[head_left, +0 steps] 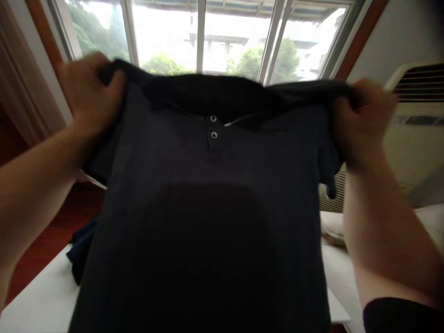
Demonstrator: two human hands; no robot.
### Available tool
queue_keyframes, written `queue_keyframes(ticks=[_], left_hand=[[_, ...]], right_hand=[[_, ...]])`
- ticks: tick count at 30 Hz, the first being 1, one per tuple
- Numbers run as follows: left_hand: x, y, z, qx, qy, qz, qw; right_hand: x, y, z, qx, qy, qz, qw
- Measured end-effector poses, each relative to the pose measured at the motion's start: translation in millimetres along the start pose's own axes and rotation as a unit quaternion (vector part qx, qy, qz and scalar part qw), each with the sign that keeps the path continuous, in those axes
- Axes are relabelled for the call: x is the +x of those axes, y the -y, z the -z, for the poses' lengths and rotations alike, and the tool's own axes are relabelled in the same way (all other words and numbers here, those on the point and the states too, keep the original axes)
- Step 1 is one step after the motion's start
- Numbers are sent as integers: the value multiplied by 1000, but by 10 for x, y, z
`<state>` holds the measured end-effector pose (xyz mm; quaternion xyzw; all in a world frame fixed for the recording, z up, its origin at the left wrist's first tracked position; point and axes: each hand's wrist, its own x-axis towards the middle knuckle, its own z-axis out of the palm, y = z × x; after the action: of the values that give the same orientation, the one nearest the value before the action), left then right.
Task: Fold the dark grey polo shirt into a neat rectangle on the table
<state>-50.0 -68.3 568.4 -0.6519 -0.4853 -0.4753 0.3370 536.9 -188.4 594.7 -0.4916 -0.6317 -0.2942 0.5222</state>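
White flat surface [41, 300], visible at near left and again at right; its middle is hidden. A crumpled dark blue cloth [80, 252] lies on it at left. A pale folded item [331, 227] rests at far right, its kind indiscernible.

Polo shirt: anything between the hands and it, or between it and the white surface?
No: left hand and right hand grip the polo shirt at its shoulders. A dark blue garment lies on the white surface at picture left; the shirt hides the rest.
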Motion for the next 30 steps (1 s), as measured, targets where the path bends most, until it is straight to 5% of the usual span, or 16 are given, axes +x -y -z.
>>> queue_keyframes(ticks=[2, 4, 9, 13, 18, 23, 30], left_hand=[[66, -273, 318, 3, 28, 21, 999], [-139, -471, 186, 7, 110, 54, 992], [-1229, -617, -1007, 62, 348, 91, 931], [-2014, -690, -1581, 53, 470, 68, 878], [-2630, -798, -1899, -21, 517, 60, 853], [-2905, -895, -1972, -30, 551, 95, 829], [-3066, -1135, -1632, -37, 422, -1, 906]], right_hand=[[15, 135, -44, 13, 29, 0, 1000], [-113, 67, -459, 28, 114, -26, 993], [-886, -389, -1962, -39, 363, -107, 925], [-1577, -404, -2546, -74, 501, -136, 851], [-2080, -208, -2878, -37, 542, -117, 831], [-2487, 29, -3056, 12, 563, -89, 822], [-3221, 187, -2768, -62, 500, -91, 859]])
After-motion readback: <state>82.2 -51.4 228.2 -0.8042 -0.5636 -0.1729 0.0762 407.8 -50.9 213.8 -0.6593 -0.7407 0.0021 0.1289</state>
